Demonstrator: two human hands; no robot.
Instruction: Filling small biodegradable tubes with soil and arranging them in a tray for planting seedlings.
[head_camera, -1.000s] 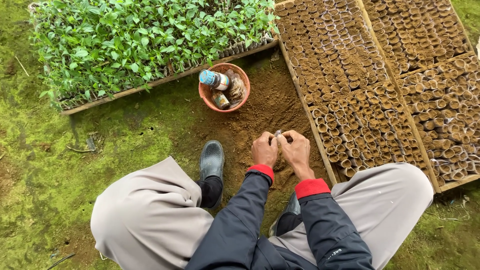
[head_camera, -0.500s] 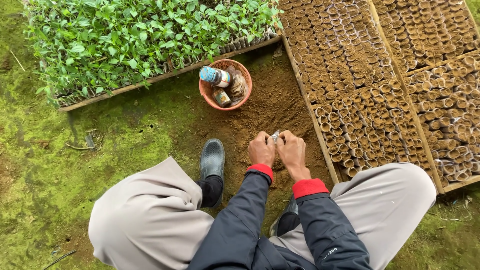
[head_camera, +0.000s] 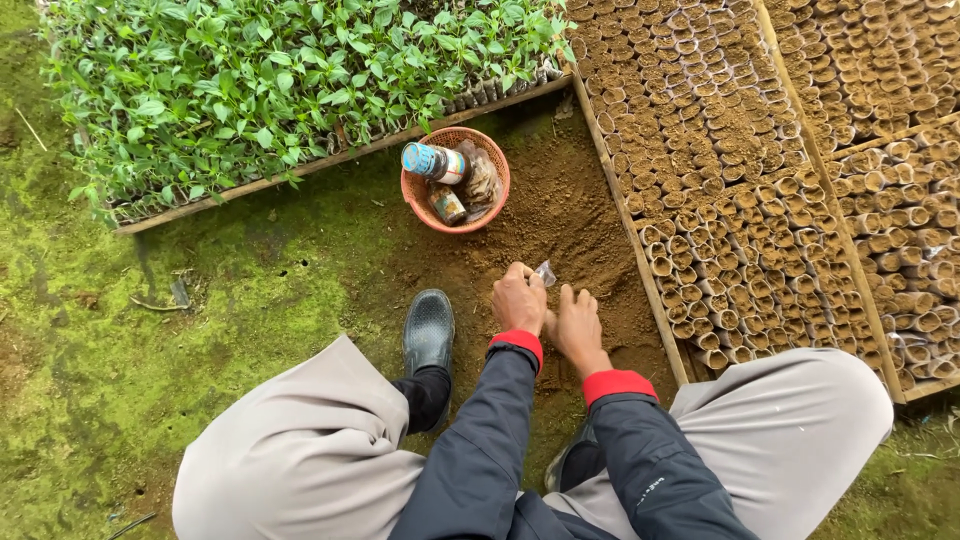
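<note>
My hands have dropped a little lower over the bare soil since a second ago, and they sit slightly further apart: before, both sets of fingertips met around the small clear packet, now only my left hand (head_camera: 520, 298) has it. The small clear plastic packet (head_camera: 545, 272) pokes up from the left fingertips, which are pinched shut on it, just above the brown earth patch (head_camera: 560, 215) in front of my knees. My right hand (head_camera: 577, 325) lies just beside the left, touching it at the thumb side, fingers curled loosely downward toward the soil; I cannot tell whether that grip has anything in it.

The rest lies as it did earlier. The orange woven basket (head_camera: 415, 190) stands on the earth ahead of my hands, with a capped bottle (head_camera: 433, 161) lying across its rim and a crumpled bag and a small jar inside. Behind it a wooden-edged bed of green seedlings (head_camera: 250, 90) runs to the left. To my right, trays of soil-filled seedling pots (head_camera: 740, 170) are packed in tight rows inside a wooden frame. My black shoe (head_camera: 429, 330) rests on the mossy ground (head_camera: 120, 340) beside my left knee.
</note>
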